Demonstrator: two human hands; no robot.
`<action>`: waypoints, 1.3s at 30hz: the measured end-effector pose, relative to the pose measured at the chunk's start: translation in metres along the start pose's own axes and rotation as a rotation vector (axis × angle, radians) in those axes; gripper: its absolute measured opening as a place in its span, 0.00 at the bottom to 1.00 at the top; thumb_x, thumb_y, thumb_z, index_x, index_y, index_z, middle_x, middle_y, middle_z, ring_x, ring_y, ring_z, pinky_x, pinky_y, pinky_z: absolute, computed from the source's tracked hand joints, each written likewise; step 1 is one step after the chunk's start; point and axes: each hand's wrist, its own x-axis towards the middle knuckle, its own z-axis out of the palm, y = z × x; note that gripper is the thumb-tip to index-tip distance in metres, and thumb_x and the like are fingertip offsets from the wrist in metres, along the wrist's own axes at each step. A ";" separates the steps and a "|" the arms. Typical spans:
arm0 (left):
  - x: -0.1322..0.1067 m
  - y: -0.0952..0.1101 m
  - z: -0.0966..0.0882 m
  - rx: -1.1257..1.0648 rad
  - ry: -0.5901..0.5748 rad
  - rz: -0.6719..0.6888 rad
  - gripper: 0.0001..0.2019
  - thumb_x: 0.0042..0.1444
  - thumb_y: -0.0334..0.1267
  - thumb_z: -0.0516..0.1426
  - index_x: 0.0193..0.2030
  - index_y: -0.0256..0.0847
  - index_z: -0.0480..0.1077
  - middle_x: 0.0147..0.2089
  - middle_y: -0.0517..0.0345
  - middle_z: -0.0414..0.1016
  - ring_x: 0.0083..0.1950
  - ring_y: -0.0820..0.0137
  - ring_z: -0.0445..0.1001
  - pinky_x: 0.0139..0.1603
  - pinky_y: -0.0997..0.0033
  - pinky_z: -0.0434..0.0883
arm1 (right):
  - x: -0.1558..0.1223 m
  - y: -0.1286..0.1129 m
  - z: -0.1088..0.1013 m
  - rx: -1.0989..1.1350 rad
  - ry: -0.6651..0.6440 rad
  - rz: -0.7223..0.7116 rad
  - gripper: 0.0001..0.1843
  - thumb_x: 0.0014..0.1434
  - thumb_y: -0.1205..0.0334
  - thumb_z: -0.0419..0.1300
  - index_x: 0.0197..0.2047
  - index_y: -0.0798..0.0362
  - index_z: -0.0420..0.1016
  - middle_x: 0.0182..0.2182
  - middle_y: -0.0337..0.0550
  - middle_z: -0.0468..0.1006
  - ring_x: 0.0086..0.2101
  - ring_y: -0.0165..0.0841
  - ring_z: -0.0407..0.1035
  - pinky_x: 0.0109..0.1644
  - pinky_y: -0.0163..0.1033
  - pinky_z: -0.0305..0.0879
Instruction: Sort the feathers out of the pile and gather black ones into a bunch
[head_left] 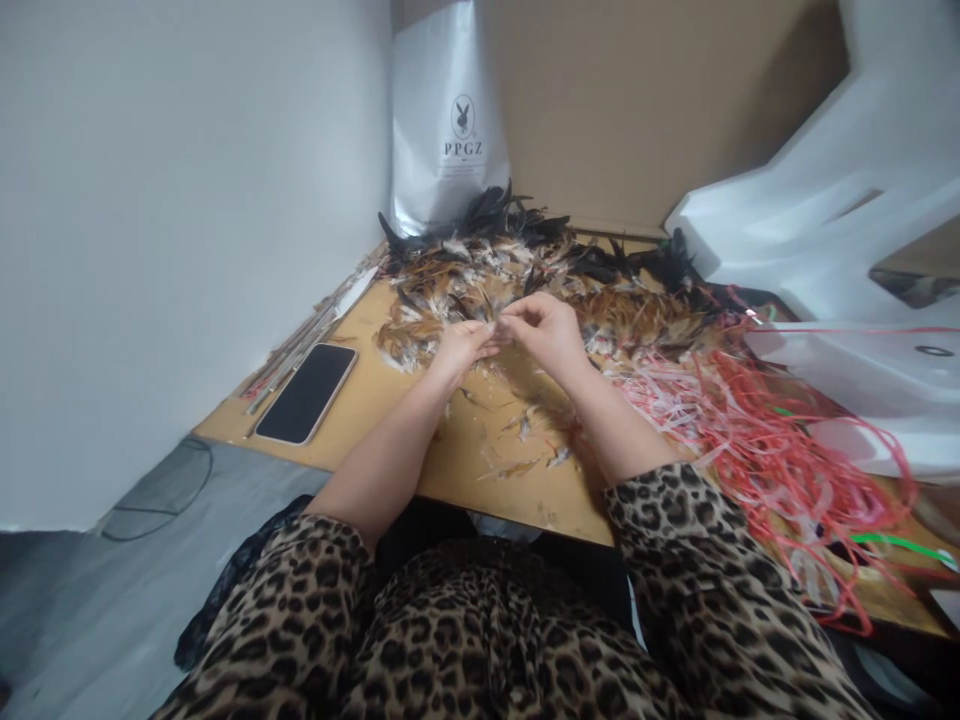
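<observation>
My left hand (466,350) and my right hand (546,328) meet above the table, fingertips pinched close together. Something small and pale sits between them, too small and blurred to name. Just behind the hands spreads a heap of brown and white feathers (480,270), with black feathers (510,215) along its far side. Below my hands, several loose small feathers (525,425) are scattered on the yellowish table (450,450).
A dark-screened phone (307,393) lies at the table's left, beside thin sticks (300,335) along the wall. Tangled pink-red strips (780,460) cover the right side. A silver-white bag (442,110) stands at the back; white plastic sheeting (810,190) hangs at right.
</observation>
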 end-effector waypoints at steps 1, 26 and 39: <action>-0.001 0.000 0.002 0.030 0.001 0.002 0.13 0.44 0.43 0.62 0.28 0.33 0.71 0.28 0.51 0.76 0.32 0.72 0.76 0.37 0.74 0.70 | -0.001 0.000 0.000 -0.014 0.019 -0.018 0.06 0.48 0.63 0.59 0.28 0.55 0.76 0.25 0.40 0.73 0.27 0.29 0.64 0.34 0.35 0.61; -0.006 0.003 0.005 0.021 -0.059 -0.151 0.07 0.50 0.34 0.58 0.32 0.30 0.72 0.28 0.50 0.76 0.28 0.75 0.75 0.28 0.81 0.69 | 0.007 0.022 -0.005 0.479 0.090 0.221 0.13 0.46 0.53 0.63 0.27 0.55 0.73 0.20 0.35 0.69 0.20 0.23 0.57 0.24 0.32 0.55; -0.018 0.021 0.013 -0.403 -0.124 -0.489 0.09 0.56 0.27 0.51 0.34 0.34 0.73 0.27 0.56 0.74 0.26 0.81 0.72 0.25 0.86 0.67 | 0.006 0.032 -0.012 0.516 -0.050 0.166 0.15 0.42 0.50 0.65 0.27 0.54 0.74 0.29 0.41 0.74 0.28 0.28 0.64 0.29 0.33 0.60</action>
